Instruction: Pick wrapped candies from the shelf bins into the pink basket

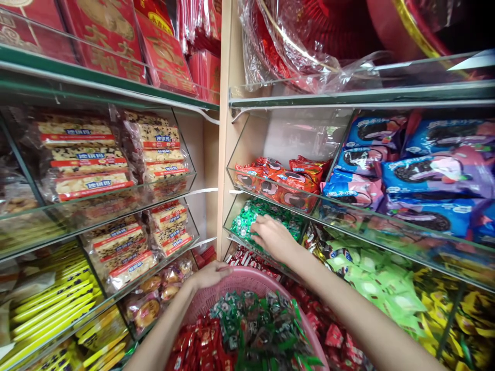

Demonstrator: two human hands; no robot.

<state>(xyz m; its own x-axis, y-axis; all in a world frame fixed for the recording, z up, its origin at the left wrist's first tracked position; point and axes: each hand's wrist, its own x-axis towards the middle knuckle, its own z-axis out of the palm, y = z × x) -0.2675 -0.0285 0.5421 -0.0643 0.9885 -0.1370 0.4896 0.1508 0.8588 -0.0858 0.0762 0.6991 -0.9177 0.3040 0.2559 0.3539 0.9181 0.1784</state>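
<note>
A pink plastic basket (247, 282) sits low in the middle, filled with green-wrapped candies (257, 322) and red-wrapped candies (201, 345). My left hand (211, 274) is closed over the basket's far rim. My right hand (273, 236) reaches into a clear shelf bin (232, 229) of small green-wrapped candies (257, 211). Its fingers curl down into the pile, and whatever they grip is hidden.
Clear acrylic bins line both shelf units. Nougat bars (87, 154) and yellow packs (50, 304) are on the left. Red cookie packs (286, 180), blue cookie packs (425, 175) and light green packets (371, 273) are on the right. Red paper goods (116, 36) fill the top shelf.
</note>
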